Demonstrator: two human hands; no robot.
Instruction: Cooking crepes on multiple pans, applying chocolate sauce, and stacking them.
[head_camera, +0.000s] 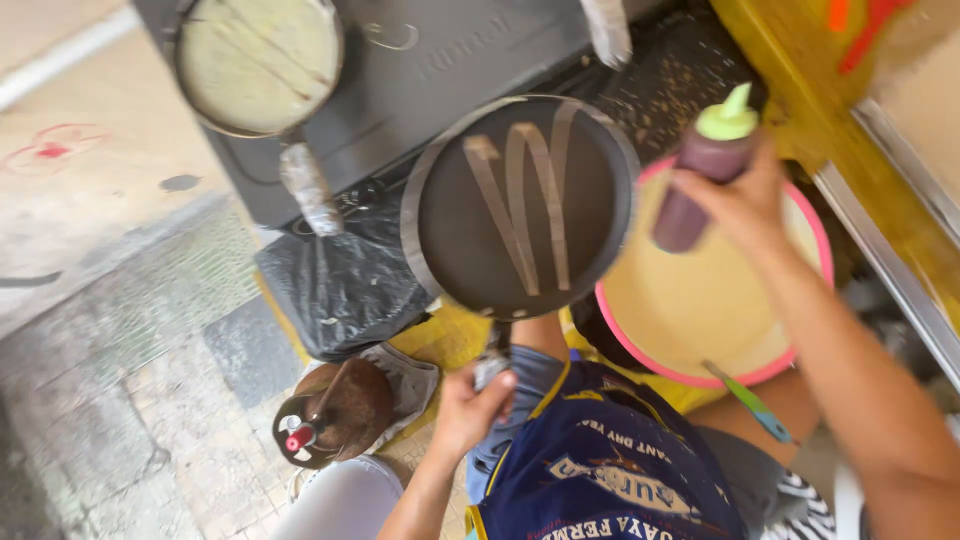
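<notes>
My left hand grips the handle of a round dark pan, held over the stove's front edge. Several thin stripes of purple batter lie across the pan's surface. My right hand holds a squeeze bottle of purple batter with a light green nozzle cap. The bottle is upright over a pink-rimmed bowl of pale batter at the right of the pan.
A second pan with a pale crepe sits on the dark stove at the upper left. A black plastic bag hangs below the stove. A brown gas cylinder stands on the tiled floor. A green-handled utensil rests in the bowl.
</notes>
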